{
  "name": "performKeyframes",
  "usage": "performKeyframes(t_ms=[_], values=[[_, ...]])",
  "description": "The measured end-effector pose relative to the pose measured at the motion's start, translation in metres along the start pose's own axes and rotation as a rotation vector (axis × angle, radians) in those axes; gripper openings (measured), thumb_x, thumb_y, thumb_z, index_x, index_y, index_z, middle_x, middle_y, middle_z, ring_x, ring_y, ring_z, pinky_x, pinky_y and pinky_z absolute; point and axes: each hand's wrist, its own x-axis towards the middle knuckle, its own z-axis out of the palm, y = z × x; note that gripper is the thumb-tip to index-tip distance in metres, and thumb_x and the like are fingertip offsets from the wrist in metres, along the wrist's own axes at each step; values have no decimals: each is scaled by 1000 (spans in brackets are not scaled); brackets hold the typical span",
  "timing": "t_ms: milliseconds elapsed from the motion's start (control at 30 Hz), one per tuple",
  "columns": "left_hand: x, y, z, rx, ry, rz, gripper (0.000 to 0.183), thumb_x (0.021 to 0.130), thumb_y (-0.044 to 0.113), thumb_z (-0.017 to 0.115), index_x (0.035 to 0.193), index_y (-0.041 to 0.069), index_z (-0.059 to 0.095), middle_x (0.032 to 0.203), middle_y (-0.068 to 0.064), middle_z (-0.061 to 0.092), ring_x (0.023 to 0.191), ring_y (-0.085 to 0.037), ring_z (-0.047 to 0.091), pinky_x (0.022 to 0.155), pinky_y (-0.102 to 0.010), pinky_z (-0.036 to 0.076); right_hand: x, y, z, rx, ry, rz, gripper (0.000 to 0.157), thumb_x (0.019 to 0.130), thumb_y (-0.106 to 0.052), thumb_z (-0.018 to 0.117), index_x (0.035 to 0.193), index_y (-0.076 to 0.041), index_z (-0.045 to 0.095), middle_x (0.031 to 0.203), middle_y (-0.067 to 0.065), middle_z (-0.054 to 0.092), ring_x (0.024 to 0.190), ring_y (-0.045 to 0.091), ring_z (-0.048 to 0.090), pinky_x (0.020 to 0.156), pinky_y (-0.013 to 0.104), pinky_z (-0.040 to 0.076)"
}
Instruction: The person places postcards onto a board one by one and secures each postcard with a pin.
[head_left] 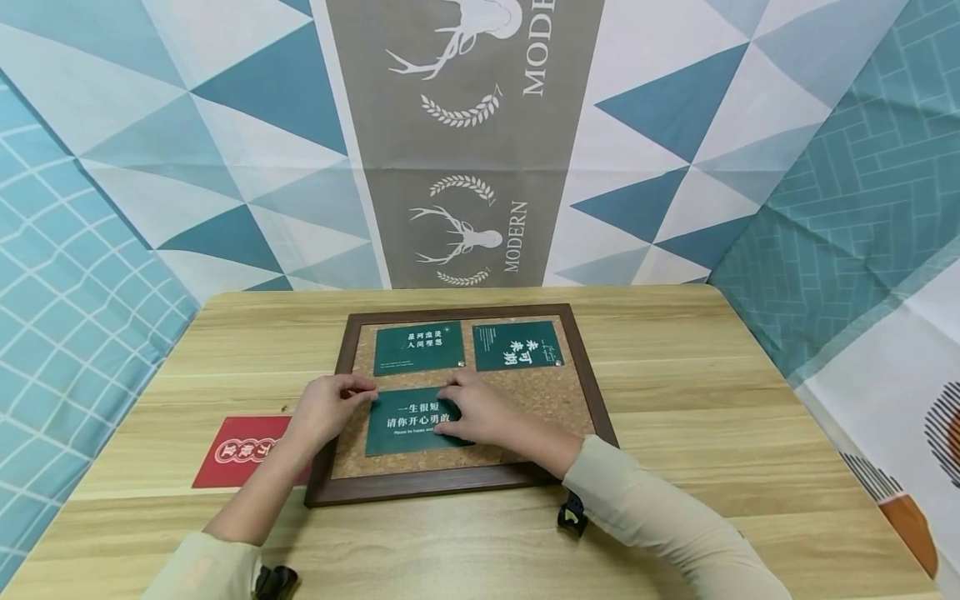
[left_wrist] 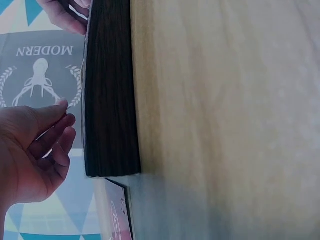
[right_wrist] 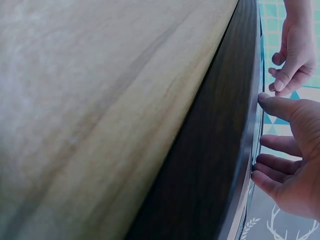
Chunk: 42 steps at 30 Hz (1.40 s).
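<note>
The lower green card (head_left: 405,442) lies lengthwise left-to-right, lettering upright. The right hand (head_left: 482,408) spreads its fingers across; the left hand's (head_left: 327,408) pinch is unclear.

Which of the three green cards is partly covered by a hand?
The lower green card, its right part behind the right hand. The upper-left card and upper-right card, farther up the corkboard, lie uncovered.

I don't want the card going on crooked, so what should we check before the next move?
1. Lower green card inside the brown frame: ok.
2. Right hand on its right side: ok.
3. Left hand at its top-left corner: ok.
4. Pin between the left fingertips: cannot tell, too small.
5. Red card fully visible: not ok, the left forearm hides part.
</note>
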Motion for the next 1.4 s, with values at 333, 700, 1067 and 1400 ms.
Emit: performKeyframes(t_ms=[333, 700, 1067, 1400], values=[[0, -2, 7, 46, 9, 42, 15, 86, 16, 67, 95, 6, 75, 103, -15, 70, 98, -31, 63, 83, -46, 50, -1, 0, 1, -7, -11, -2, 51, 83, -44, 67, 120, -8, 64, 123, 5, 54, 121, 19, 47, 101, 33, 43], [2, -3, 9, 78, 23, 83, 12, 84, 12, 68, 91, 4, 75, 97, -15, 70, 96, -32, 63, 85, -48, 50, 0, -1, -1, -3, -23, 4, 51, 83, -44, 67, 120, -8, 64, 123, 5, 54, 117, 18, 48, 99, 32, 44], [4, -4, 11, 102, 6, 66, 15, 86, 18, 68, 91, 5, 74, 95, -13, 69, 88, -27, 62, 81, -46, 51, 1, -1, -2, 3, -37, 15, 51, 84, -44, 67, 121, -9, 63, 125, 5, 54, 119, 18, 47, 100, 32, 43], [5, 0, 11, 108, -18, 74, 13, 86, 13, 67, 93, 3, 72, 94, -14, 70, 83, -23, 62, 79, -44, 53, 1, 0, -1, -8, -21, -2, 51, 83, -44, 67, 120, -8, 64, 122, 5, 55, 116, 18, 48, 99, 32, 43]])
